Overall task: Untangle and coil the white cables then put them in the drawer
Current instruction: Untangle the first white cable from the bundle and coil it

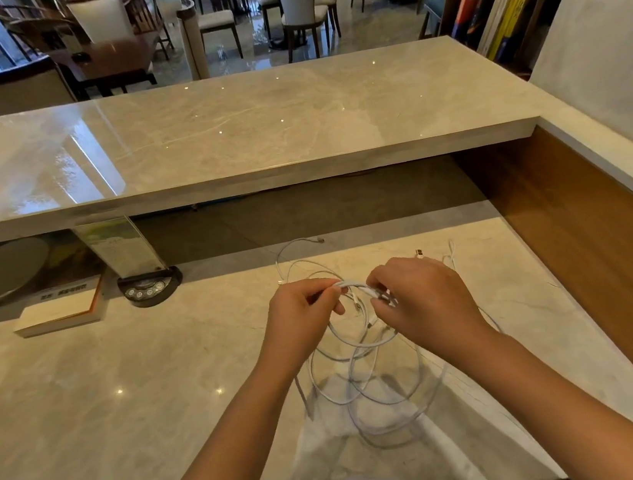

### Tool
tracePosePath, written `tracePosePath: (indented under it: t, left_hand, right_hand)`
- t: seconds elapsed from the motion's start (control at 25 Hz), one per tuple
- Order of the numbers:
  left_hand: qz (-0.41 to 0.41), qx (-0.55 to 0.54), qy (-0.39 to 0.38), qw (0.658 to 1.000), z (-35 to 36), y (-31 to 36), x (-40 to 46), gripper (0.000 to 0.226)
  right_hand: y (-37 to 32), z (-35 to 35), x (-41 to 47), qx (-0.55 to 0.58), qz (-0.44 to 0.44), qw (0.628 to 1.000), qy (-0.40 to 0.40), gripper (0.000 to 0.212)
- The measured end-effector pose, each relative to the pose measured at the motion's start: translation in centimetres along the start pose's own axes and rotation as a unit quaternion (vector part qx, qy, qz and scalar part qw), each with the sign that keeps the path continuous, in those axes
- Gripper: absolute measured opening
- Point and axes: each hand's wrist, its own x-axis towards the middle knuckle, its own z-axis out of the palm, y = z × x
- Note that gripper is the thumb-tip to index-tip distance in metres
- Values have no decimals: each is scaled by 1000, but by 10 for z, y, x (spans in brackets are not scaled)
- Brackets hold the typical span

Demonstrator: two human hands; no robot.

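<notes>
A tangle of thin white cables [368,374] hangs in loose loops below my two hands, above the near part of the marble desk [125,386]. My left hand [300,314] pinches the bundle at its top from the left. My right hand [423,298] grips the same bundle a few centimetres to the right. More white cable [293,259] trails on the desk beyond my hands, with a plug end [320,240] at the back and another connector [419,253] behind my right hand. No drawer is in view.
A raised marble counter [233,138] runs across the back. Under it at the left stand a black desk stand with a clear sign holder [148,286], a book [62,309] and a round grey disc [1,273]. A wooden side panel [589,244] closes the right.
</notes>
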Motion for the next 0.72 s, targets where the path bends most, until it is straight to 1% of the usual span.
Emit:
tracePosePath:
  t: [0.08,0.12,0.16,0.24,0.36,0.4,0.48,0.56,0.64,0.72]
  left_hand:
    - [-74,-84,-45,993,-8,1,2,24]
    - [-98,-113,-68,986,-11,1,3,25]
    - [-113,-131,-86,981,-13,0,4,26]
    - [-126,-156,-109,973,-13,1,2,27]
    - [-120,-152,-145,970,-13,6,0,26]
    - [-116,-143,-152,971,-14,7,1,27]
    - [-123,-150,-149,970,-18,6,4,33]
    - [-128,-161,-146,968,-22,6,6,33]
    - [-107,-118,-144,977,-17,6,5,29]
    - [-79,-115,-107,984,-8,5,3,25]
  right_hand:
    - [7,6,-5,40,-37,998,27,22]
    - [10,7,-7,39,-66,997,33,22]
    - [12,8,-8,32,-88,995,39,19]
    - [17,10,-8,32,-90,995,41,17]
    - [24,10,-4,110,-13,994,18,15]
    - [27,10,-1,138,2,990,25,14]
    - [34,7,3,178,23,983,44,13]
    - [36,3,4,216,61,974,32,12]
    - [33,4,2,192,55,979,33,13]
    - [29,9,0,121,8,991,48,14]
